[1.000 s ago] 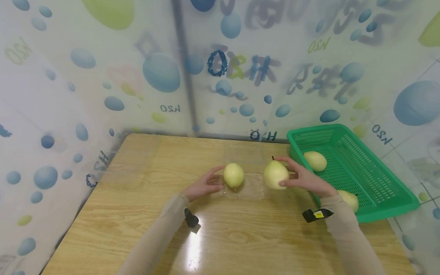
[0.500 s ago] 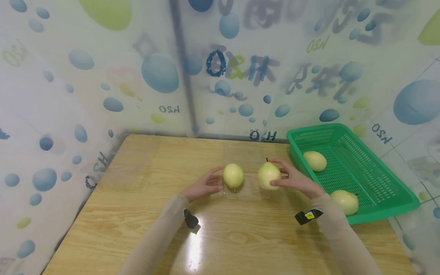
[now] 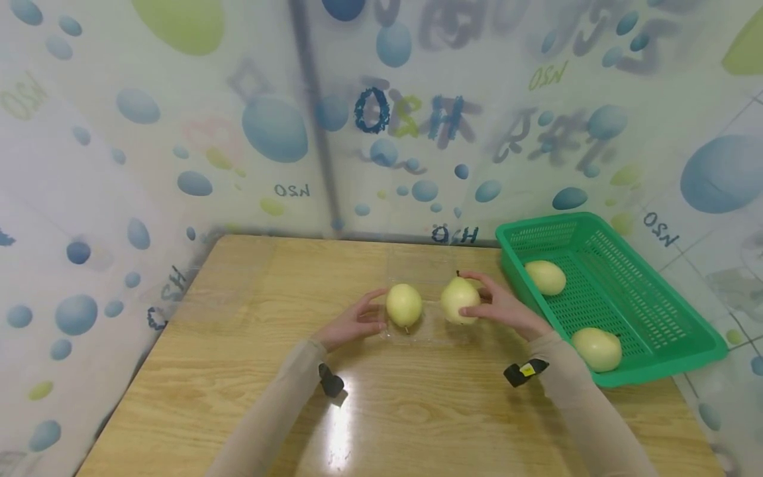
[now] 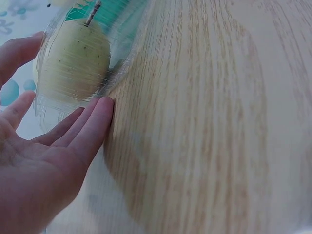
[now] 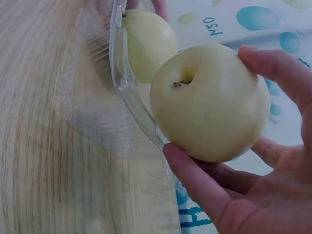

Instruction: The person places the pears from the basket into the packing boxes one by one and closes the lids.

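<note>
My right hand (image 3: 501, 306) grips a pale yellow-green pear (image 3: 459, 301) between thumb and fingers, over the right end of a clear plastic clamshell box (image 5: 97, 117). In the right wrist view this pear overlaps the box's rim, stem end facing the camera. Another pear (image 3: 404, 305) sits in the left end of the box, stem toward the front. At that end, my left hand (image 3: 353, 321) touches the box's outer wall with fairly straight fingers (image 4: 100, 114), spread about its corners. The box's clear lid (image 3: 420, 265) stands folded back behind it.
A green plastic basket (image 3: 661, 311) stands at the right with two pears inside, one farther back (image 3: 545, 277) and one nearer (image 3: 597, 349). More clear plastic (image 3: 223, 285) lies on the wooden table (image 3: 381, 411) at far left. Patterned sheeting (image 3: 512, 59) closes off the back.
My right hand has carried its pear leftward, from beside the basket to over the box's right end. The left hand and the pear in the box have stayed put.
</note>
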Available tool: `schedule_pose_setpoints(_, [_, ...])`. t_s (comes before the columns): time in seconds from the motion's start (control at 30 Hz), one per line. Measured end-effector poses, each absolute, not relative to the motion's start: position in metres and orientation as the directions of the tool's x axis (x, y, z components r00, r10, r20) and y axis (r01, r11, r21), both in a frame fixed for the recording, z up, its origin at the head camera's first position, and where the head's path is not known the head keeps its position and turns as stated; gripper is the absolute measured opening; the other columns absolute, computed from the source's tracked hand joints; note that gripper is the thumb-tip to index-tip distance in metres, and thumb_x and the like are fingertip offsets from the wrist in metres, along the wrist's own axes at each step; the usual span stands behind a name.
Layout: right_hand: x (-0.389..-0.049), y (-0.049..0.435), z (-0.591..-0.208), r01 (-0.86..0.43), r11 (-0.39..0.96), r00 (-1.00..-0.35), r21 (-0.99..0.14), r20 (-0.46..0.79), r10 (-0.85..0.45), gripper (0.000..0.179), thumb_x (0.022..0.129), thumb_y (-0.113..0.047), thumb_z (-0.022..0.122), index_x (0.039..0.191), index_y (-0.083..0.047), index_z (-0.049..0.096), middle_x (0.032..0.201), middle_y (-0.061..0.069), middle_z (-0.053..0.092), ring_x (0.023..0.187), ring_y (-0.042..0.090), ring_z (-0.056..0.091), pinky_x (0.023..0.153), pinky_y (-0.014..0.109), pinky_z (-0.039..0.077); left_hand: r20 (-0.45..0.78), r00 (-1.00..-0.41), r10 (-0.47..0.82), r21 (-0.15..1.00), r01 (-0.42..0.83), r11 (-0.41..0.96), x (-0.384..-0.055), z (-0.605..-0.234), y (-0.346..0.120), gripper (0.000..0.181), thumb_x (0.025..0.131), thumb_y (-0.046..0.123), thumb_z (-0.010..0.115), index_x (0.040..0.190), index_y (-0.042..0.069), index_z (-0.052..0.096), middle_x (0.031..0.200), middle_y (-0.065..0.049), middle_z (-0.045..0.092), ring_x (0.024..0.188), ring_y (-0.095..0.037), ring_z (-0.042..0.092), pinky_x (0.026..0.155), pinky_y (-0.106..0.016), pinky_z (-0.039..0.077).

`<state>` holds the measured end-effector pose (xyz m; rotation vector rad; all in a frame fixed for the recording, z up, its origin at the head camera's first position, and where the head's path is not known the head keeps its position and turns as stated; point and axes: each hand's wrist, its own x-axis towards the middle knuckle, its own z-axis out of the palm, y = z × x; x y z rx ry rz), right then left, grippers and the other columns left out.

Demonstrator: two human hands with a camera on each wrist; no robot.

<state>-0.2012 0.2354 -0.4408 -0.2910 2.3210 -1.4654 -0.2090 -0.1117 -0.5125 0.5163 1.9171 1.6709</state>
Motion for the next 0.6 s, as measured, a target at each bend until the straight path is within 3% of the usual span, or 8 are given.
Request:
schedule_pose_setpoints(0.4, [-0.201,0.214,-0.442,-0.021,0.501,-0.897,-0.865,-0.205,-0.392,0.076,0.084,-0.029,0.076,0.146,-0.015,0.035,0.121,0.023,0.056,0.110,0.035,0.056,0.085,0.047,0.048,-0.142,-0.783,0.605,0.986,-0.059,0.155,-0.207,-0.509,-0.111,0.077,0.092,0.013,0.067,0.153,0.025,0.023,0.147,-0.028,0.030,0.128,-0.042,0.043,0.101,-0.047,0.043])
schedule_pose_setpoints(0.6, [-0.202,0.205,-0.446,-0.078,0.531,-0.897,-0.844,-0.174,-0.407,0.074,0.082,-0.028,0.078,0.142,-0.012,0.038,0.118,0.025,0.057,0.107,0.037,0.057,0.081,0.044,0.052,-0.139,-0.782,0.607,0.986,-0.054,0.156,-0.207,-0.510,-0.111,0.077,0.092,0.012,0.066,0.154,0.023,0.022,0.147,-0.028,0.030,0.128,-0.042,0.042,0.102,-0.047,0.041])
